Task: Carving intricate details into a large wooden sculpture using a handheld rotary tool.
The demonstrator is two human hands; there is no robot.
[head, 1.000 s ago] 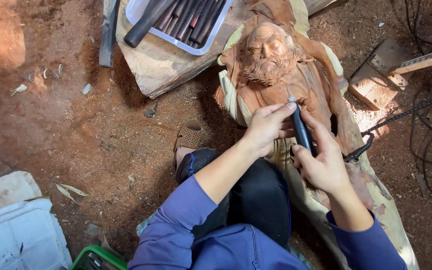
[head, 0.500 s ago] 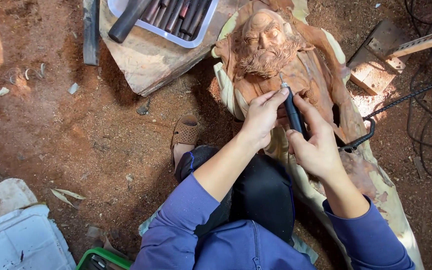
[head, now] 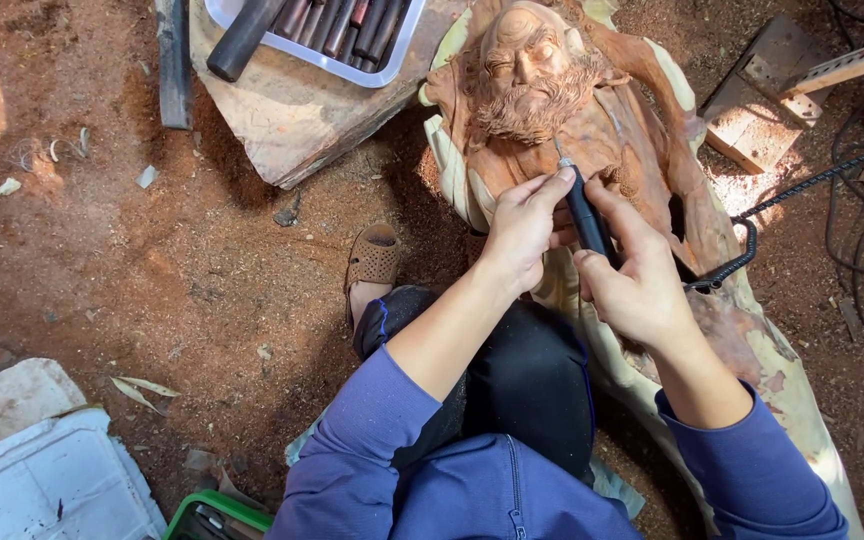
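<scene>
1. Fingers of both my hands are wrapped tight around the thin black pen-shaped carving tool (head: 585,215). None of them are spread apart.
2. My right hand (head: 637,285) holds the lower part of the tool, like holding a fat pencil. My left hand (head: 522,225) pinches it higher up, near the tip, so my left hand is the nearer one to the cutting end.
3. The tool's long side points up and a little to the left, away from my body. Its small metal tip (head: 558,152) sticks out past my left fingertips.
4. The tip sits right under the curly beard of the big reddish-brown wooden statue of a bearded man (head: 532,70). I cannot tell if it is touching the wood.
5. The statue lies on the red dusty ground (head: 152,260), head far from me, with its chest under my hands.
6. A black coiled cable (head: 742,255) runs off to the right from behind my right hand.
</scene>
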